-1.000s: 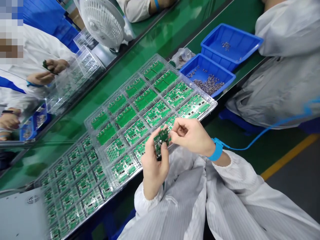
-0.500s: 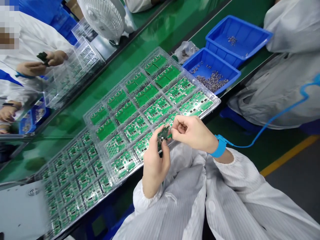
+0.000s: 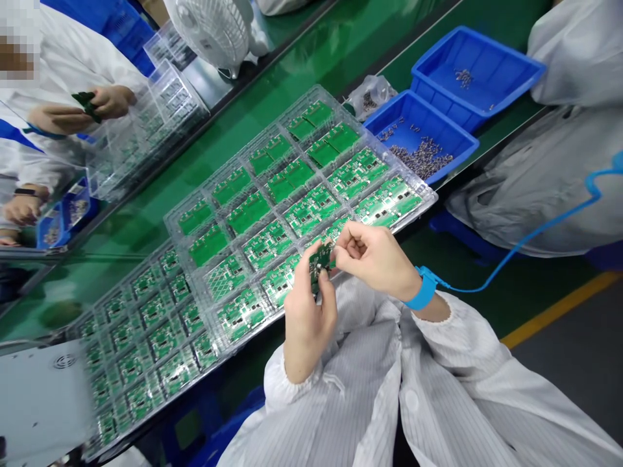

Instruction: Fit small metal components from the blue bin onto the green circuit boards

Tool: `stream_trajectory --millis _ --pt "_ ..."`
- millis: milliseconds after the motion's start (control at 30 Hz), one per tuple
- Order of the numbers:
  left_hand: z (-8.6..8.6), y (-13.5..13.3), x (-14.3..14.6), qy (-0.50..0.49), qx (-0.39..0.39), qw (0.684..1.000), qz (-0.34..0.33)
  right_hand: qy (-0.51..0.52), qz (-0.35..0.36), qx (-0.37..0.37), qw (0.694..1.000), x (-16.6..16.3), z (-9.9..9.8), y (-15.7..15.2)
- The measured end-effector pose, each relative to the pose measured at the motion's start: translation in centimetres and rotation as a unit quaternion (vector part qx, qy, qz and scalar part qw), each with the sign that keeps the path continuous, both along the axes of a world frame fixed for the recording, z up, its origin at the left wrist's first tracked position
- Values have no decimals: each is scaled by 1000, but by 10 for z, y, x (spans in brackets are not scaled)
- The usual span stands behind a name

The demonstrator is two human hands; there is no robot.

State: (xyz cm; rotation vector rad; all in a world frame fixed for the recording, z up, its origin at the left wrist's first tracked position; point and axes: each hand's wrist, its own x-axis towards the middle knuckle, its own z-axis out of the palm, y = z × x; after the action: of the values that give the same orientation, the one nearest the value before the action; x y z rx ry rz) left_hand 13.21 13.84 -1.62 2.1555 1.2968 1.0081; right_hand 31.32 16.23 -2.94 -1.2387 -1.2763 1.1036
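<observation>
My left hand (image 3: 309, 324) holds a small green circuit board (image 3: 320, 263) upright between thumb and fingers. My right hand (image 3: 372, 259) pinches the board's right edge with its fingertips, and a blue wrist strap (image 3: 423, 288) circles that wrist. Part of the board is hidden by my fingers. Just beyond my hands lies a clear plastic tray (image 3: 419, 194) holding rows of green circuit boards. Another such tray (image 3: 195, 383) sits at lower left. Two blue plastic bins (image 3: 409, 113) holding small metal parts stand past the tray's far corner.
A green conveyor belt (image 3: 117, 220) runs diagonally. Beyond it, a co-worker's hands (image 3: 85, 107) hold a green board near stacked clear trays. A white fan (image 3: 209, 32) stands at the top. Another person's white-coated body (image 3: 535, 188) fills the right side. My strap's blue cord (image 3: 535, 227) trails rightward.
The view has drifted, so the trays and bins sit higher and further right. The board has turned slightly between my fingers, and my hands remain on it.
</observation>
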Motion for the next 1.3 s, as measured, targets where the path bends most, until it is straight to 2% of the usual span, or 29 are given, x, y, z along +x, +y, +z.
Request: stream_trajectory --millis 200,467,567,633,733,833,900,1000,1067,1167,1300 --pt "-1 0 -2 -4 -5 1000 13 -16 1 7 1000 -5 0 0" --pt "0 7 -23 -31 -18 999 -14 -103 2 89 991 -17 1 -3" --pt "-1 8 -40 -20 -19 1000 2 -137 19 119 983 -26 2 -2" --pt "-5 11 -60 -24 -19 998 49 -153 30 138 978 -28 3 -3" --pt "-12 20 -104 -18 -21 984 176 -160 24 163 973 -24 4 -5" --pt "-16 31 -149 72 30 939 335 -161 7 171 972 -17 3 -7" --pt "-18 38 -170 126 30 918 374 -161 0 172 972 -14 2 -7" --pt "-19 43 -182 193 0 913 360 -158 -4 178 971 -13 0 -8" --pt "-19 44 -183 220 11 908 357 -159 -4 181 970 -13 -1 -8" --pt "-17 44 -181 241 39 905 348 -164 -3 185 969 -12 -2 -9" --pt "-14 42 -181 250 35 913 322 -168 -3 186 968 -10 -5 -8"
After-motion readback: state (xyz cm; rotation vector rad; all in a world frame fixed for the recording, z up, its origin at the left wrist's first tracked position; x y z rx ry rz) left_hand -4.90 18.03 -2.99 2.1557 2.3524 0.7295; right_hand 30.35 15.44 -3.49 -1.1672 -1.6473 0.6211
